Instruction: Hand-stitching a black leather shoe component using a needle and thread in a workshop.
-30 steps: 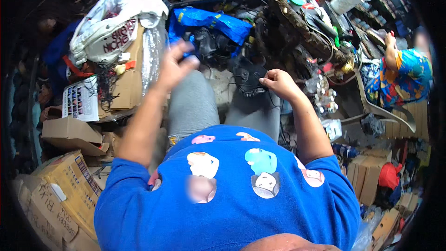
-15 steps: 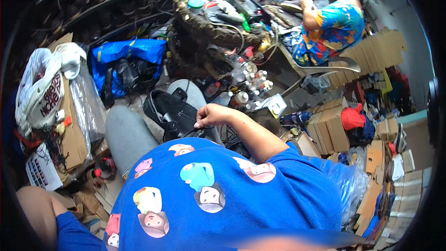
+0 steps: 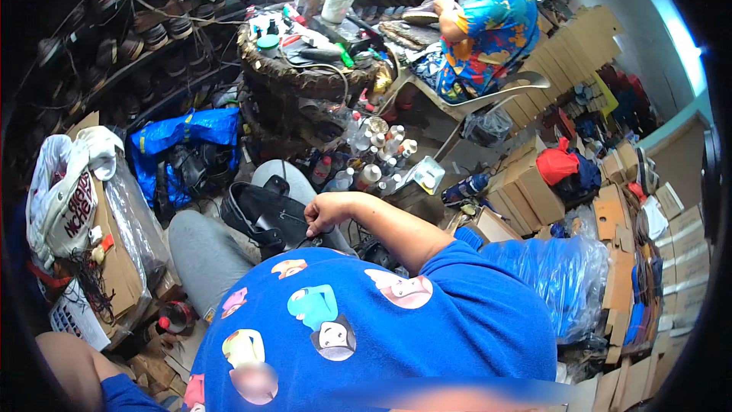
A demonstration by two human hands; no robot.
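Observation:
A black bag (image 3: 263, 202) with a strap and a light line like a zipper lies across my lap, between my grey-clad legs. My right hand (image 3: 329, 212) comes in from the right and is closed in a pinch at the bag's near right edge. What the fingertips grip there is too small and dark to make out. The bag's near end is hidden behind my blue shirt (image 3: 381, 328). Of my left arm (image 3: 72, 370) only a part shows at the lower left; the left hand is out of view.
A round worktable (image 3: 255, 57) holds bottles and tools, with plastic bottles (image 3: 370, 175) below it. A co-worker (image 3: 488, 38) in a colourful shirt sits beyond, holding a shoe. A blue bag (image 3: 183, 133) and white cloth bag (image 3: 72, 198) stand left, cardboard boxes (image 3: 526, 187) right.
The view has tilted up and turned right, so more shoe shelves show at the back. My right hand stays pinched at the bag's edge, its fingertips slightly lower and nearer my body.

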